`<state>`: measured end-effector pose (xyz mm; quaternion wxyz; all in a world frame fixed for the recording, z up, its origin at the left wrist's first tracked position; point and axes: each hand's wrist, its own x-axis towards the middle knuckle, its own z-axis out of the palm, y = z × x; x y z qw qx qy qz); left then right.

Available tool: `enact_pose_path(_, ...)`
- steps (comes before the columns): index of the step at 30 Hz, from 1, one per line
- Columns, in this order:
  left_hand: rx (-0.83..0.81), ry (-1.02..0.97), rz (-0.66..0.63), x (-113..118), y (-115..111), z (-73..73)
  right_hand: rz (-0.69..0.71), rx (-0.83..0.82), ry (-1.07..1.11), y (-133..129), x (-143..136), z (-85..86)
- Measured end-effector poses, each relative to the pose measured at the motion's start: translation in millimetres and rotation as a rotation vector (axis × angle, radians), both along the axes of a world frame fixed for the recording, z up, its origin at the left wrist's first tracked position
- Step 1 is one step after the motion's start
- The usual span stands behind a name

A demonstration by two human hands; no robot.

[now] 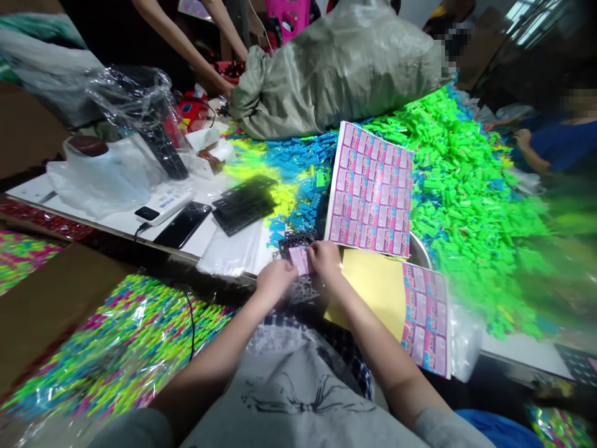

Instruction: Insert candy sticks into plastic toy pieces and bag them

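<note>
A small pink label [300,260] is pinched between my two hands at the table's front edge. My left hand [277,277] is closed on its left side, and my right hand [325,258] is closed on its right side. Beneath the label is a black openwork plastic piece [304,291]. Behind and to the right stands a printed sheet of pink labels [372,190], leaning at a tilt. A second label sheet [425,317] with a plain yellow part [373,286] lies beside my right forearm.
Green plastic pieces [461,186] are heaped at right, blue ones [305,162] behind my hands. A grey sack [345,74] lies at the back. Black plates [245,202], a phone [183,225] and plastic bags [233,249] are at left. Other people's arms [181,43] reach in at the back.
</note>
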<state>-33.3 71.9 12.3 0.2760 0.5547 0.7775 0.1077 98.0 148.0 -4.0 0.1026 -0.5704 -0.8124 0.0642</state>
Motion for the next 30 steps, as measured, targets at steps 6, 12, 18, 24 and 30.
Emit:
enact_pose_path(6,-0.052,0.063,-0.089,-1,7,5.3,-0.007,-0.015,-0.024,0,-1,-2.4)
enact_pose_path(12,-0.094,0.153,-0.185,0,19,20.6,0.003,-0.03,-0.038,1,-3,-1.7)
enact_pose_path(18,-0.09,0.278,-0.285,-1,29,38.1,-0.013,-0.019,-0.046,-3,-7,4.8)
enact_pose_path(24,0.14,0.37,-0.401,3,19,38.4,-0.028,-0.003,-0.001,-11,-5,21.3)
enact_pose_path(30,0.333,0.392,-0.64,1,18,-1.5,0.187,0.063,0.044,-27,13,30.6)
